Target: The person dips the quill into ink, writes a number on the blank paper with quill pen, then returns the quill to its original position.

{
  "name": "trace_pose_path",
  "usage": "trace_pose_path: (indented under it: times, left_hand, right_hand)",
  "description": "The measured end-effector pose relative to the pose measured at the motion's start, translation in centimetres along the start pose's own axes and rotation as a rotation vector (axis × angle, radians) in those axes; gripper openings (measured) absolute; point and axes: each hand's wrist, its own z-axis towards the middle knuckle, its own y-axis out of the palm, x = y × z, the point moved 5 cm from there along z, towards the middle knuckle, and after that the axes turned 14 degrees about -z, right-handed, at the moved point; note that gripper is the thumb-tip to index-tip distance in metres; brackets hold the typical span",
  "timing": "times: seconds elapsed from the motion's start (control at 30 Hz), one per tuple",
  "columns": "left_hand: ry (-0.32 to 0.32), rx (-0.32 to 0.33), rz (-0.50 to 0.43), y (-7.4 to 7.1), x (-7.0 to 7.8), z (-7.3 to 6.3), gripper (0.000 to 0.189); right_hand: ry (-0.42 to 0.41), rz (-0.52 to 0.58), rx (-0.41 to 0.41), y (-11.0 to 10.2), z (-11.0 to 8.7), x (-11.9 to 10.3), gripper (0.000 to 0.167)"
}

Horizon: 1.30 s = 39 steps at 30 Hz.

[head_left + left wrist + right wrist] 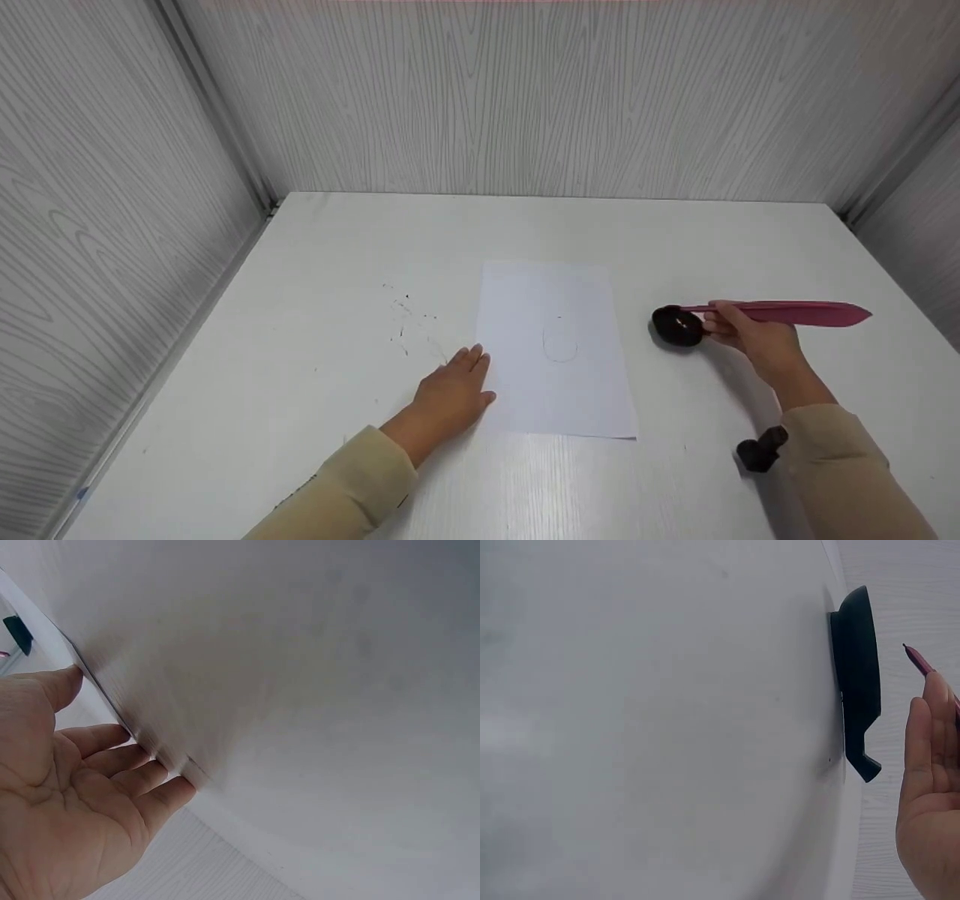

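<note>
My left hand (450, 394) rests with its fingers extended at the left edge of a white sheet of paper (592, 405). On the sheet is a thin U-shaped line with a short mark above it. My right hand (761, 349) pinches a dark pink feather quill pen (814, 313), its plume pointing right. The quill's tip overlaps a small round black dish (667, 330) right of the paper. From the side, the right wrist view shows the pen tip (906, 649) raised above the level of the black dish (857, 652).
A small black object (759, 452) sits by the right sleeve, partly behind it. Dark specks and scratches (405, 322) mark the white tabletop (360, 247) left of the paper. Grey wood-grain panels (480, 97) stand behind the table and along both sides.
</note>
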Motion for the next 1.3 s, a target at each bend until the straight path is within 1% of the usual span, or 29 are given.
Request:
trace_pose_path:
  times: [0.23, 0.53, 0.7, 0.8, 0.87, 0.97, 1.03, 1.17, 1.3]
  left_hand:
    - [0.007, -0.001, 0.009, 0.0, 0.0, -0.1, 0.059]
    - [0.010, -0.004, 0.031, 0.0, -0.1, 0.0, 0.061]
    - [0.014, -0.006, 0.019, 0.0, -0.1, -0.1, 0.060]
    - [0.012, -0.008, 0.011, -0.1, -0.1, -0.1, 0.060]
    - [0.010, -0.009, 0.009, -0.1, -0.1, -0.1, 0.060]
    - [0.011, -0.009, 0.018, -0.1, -0.1, -0.1, 0.061]
    - [0.011, -0.009, 0.024, -0.1, -0.1, -0.1, 0.061]
    - [0.009, -0.006, 0.033, 0.0, 0.0, 0.0, 0.061]
    - [0.008, -0.004, 0.035, 0.1, 0.0, 0.0, 0.060]
  right_hand:
    - [0.063, -0.027, 0.012, -1.1, -0.4, 0.6, 0.024]
    - [0.061, -0.020, 0.016, -2.2, -0.6, 1.2, 0.019]
    - [0.014, -0.034, 0.016, -2.5, -0.8, 1.0, 0.020]
    - [-0.046, -0.057, 0.011, -2.7, -1.0, 0.7, 0.018]
    - [-0.102, -0.079, -0.003, -2.8, -1.1, 0.5, 0.017]
    - [-0.174, -0.157, -0.036, -2.9, -1.0, 0.2, 0.017]
    - [-0.212, -0.243, -0.059, -2.9, -1.0, 0.0, 0.020]
    - [-0.274, -0.422, -0.097, -2.8, -1.0, -0.4, 0.026]
    - [-0.321, -0.559, -0.133, -2.5, -1.2, -0.9, 0.035]
